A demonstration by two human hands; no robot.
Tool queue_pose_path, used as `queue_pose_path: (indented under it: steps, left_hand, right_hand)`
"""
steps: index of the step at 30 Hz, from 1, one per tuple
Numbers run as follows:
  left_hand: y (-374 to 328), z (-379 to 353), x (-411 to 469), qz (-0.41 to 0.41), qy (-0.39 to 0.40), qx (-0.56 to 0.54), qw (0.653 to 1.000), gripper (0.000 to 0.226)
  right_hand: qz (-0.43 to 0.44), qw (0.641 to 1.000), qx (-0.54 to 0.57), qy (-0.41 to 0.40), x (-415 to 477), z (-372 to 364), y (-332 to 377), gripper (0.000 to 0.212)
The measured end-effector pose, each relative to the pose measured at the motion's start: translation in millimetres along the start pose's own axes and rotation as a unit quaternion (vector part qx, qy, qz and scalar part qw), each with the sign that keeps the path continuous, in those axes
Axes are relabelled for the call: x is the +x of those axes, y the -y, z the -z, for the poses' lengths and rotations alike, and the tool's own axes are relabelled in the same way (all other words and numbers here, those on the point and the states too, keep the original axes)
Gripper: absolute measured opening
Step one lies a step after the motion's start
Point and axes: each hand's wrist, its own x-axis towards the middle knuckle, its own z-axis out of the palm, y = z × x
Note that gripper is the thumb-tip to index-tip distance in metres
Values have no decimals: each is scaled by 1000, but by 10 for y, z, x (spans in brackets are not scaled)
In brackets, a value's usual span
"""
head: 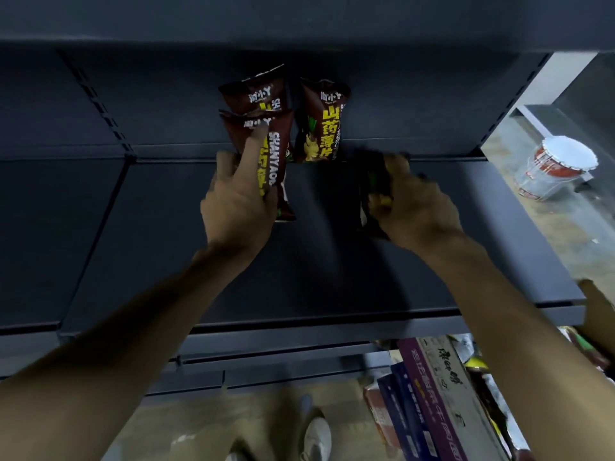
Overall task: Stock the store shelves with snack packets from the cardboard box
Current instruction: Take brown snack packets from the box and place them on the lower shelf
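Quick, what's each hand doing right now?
Left hand: closed on a brown snack packet at the shelf.
Right hand: closed on a dark, blurred packet.

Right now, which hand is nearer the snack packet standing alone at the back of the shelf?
Right. The right hand, gripping its own blurred packet, sits just below and right of the lone packet. The left hand holds another packet further to its left.
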Motion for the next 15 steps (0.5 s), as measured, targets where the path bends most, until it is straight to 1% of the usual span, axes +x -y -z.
queue_pose_path:
  steps: [1, 3, 5, 7, 9, 11, 12, 15]
  left_hand:
    - [3, -29, 72, 12, -8, 14, 1000, 76]
    - [8, -85, 192, 24, -21, 23, 999, 79]
    - [10, -140, 258, 21, -30, 19, 999, 79]
    - [5, -204, 308, 30, -36, 0, 999, 76]
    - [-2, -285, 350, 39, -41, -14, 998, 73]
    - [7, -366, 386, 40, -38, -18, 998, 76]
    - [18, -403, 399, 38, -34, -19, 999, 80]
    - [84, -481, 464, 33, -22, -16, 999, 91]
  right_hand:
    - [26, 998, 47, -41, 67, -11, 72, 62]
    - [70, 981, 135, -123, 220, -73, 238, 72]
    - [108, 960, 176, -188, 365, -195, 404, 78]
    - [137, 945, 190, -228, 490, -357, 532, 80]
    - [149, 940, 192, -240, 601, -511, 608, 77]
    - [144, 943, 195, -230, 689, -646, 641, 75]
    - [137, 946, 193, -221, 724, -711, 635, 77]
    - [108, 958, 192, -183, 798, -883, 572, 91]
